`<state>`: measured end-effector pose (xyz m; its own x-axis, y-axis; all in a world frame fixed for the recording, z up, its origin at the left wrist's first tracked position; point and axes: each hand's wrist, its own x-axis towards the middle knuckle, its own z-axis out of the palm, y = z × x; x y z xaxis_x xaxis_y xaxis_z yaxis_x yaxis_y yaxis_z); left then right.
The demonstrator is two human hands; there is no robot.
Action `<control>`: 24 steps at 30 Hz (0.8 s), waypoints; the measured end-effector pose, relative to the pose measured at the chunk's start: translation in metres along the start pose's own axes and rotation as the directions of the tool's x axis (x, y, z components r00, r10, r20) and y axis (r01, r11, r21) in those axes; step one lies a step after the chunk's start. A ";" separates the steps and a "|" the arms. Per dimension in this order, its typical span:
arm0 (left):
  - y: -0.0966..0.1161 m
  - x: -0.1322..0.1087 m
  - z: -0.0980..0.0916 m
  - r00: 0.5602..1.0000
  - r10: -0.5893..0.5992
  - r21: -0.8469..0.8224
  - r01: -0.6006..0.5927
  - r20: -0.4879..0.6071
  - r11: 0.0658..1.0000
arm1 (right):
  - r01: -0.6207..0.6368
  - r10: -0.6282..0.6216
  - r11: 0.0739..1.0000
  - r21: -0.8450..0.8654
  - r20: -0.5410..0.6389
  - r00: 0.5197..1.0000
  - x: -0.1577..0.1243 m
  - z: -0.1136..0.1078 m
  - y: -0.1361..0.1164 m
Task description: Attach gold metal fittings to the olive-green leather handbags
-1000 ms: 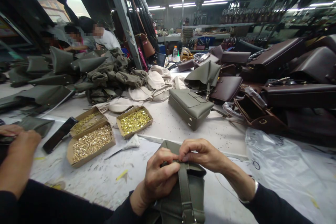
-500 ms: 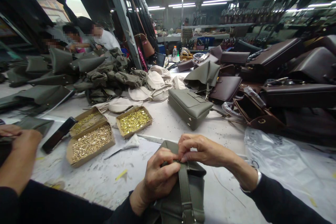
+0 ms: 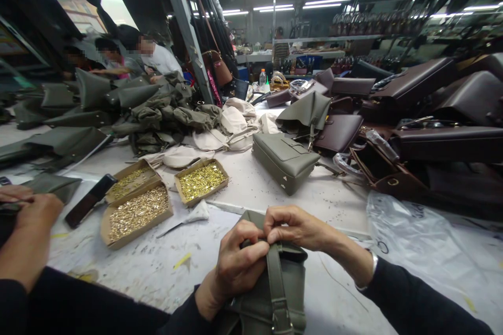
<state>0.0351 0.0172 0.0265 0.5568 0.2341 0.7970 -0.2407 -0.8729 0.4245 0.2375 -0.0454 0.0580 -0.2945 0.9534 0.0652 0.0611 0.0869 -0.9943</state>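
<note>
An olive green bag (image 3: 288, 285) with a strap down its middle stands in front of me at the bottom centre. My left hand (image 3: 236, 267) grips its top edge beside the strap, fingers curled. My right hand (image 3: 293, 227) is pinched closed on the same top edge, fingertips meeting the left thumb; whatever small piece it pinches is hidden. Three cardboard trays of small gold fittings (image 3: 135, 212) lie to the left on the table.
A co-worker's hands (image 3: 25, 220) work at the far left, near a black phone (image 3: 90, 200). A finished olive bag (image 3: 285, 159) lies mid-table. Olive pieces (image 3: 157, 110) pile up at the back left, brown bags (image 3: 432, 115) at the right, and a plastic sheet (image 3: 412, 241) nearer.
My right hand has slid slightly left along the bag's top edge, closer to my left thumb. The left hand and the bag have stayed put.
</note>
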 end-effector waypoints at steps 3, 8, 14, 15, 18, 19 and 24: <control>-0.001 -0.002 0.000 1.000 -0.009 0.000 0.009 0.006 1.000 | 0.047 -0.044 0.994 -0.094 0.036 0.998 -0.004 -0.005 -0.004; -0.001 -0.003 -0.001 1.000 -0.017 0.004 0.017 0.002 1.000 | 0.063 -0.047 0.977 -0.204 0.081 0.996 -0.008 -0.015 -0.015; -0.002 -0.004 0.000 1.000 -0.017 0.004 0.017 -0.003 1.000 | 0.082 -0.057 0.928 -0.363 0.081 0.995 -0.007 -0.014 -0.019; -0.002 -0.004 -0.001 1.000 -0.015 0.006 0.015 -0.004 1.000 | 0.086 -0.058 0.917 -0.390 0.081 0.995 -0.007 -0.014 -0.020; -0.001 -0.003 0.000 1.000 -0.008 0.021 0.008 -0.015 1.000 | 0.100 -0.065 0.881 -0.462 0.091 0.994 -0.006 -0.010 -0.022; -0.001 -0.003 0.000 1.000 -0.005 0.027 0.006 -0.014 1.000 | 0.108 -0.070 0.870 -0.481 0.096 0.993 -0.006 -0.008 -0.023; 0.002 -0.002 0.001 1.000 -0.022 0.027 0.022 0.000 0.999 | 0.126 -0.074 0.830 -0.543 0.117 0.990 -0.003 -0.003 -0.021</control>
<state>0.0340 0.0150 0.0254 0.5623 0.2530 0.7873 -0.2068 -0.8788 0.4301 0.2398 -0.0492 0.0792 -0.4076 0.9041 0.1281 0.5313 0.3489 -0.7720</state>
